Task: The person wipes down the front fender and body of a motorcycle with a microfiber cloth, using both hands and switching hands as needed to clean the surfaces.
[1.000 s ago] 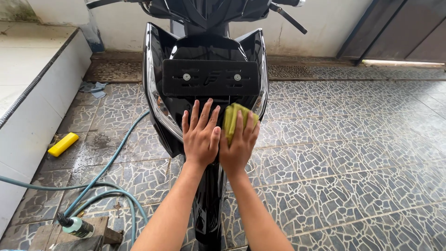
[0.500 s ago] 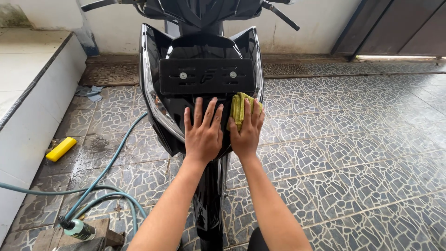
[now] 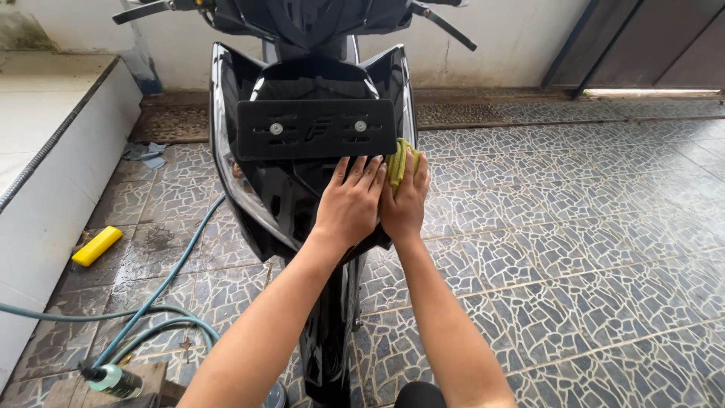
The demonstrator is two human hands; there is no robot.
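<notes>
L hand [image 3: 351, 200] flat on black scooter front panel [image 3: 279, 189], R hand [image 3: 404, 200] just beside it pressing green cloth [image 3: 399, 160] under plate bracket [image 3: 317, 128]; hose [image 3: 162, 291], yellow sponge [image 3: 96, 246] on floor

A single head-worn camera looks forward and steeply down from above the person's own forearms, which enter from the bottom edge. It faces the front of a black scooter [image 3: 302, 174] at close range, so the bodywork fills the centre while the handlebars are cut off at the top. The left hand [image 3: 349, 204] and right hand [image 3: 405, 200] sit mid-frame. Far off stands a white wall [image 3: 513, 38]; patterned floor tiles [image 3: 574, 249] spread right, a white ledge [image 3: 45, 151] left.
</notes>
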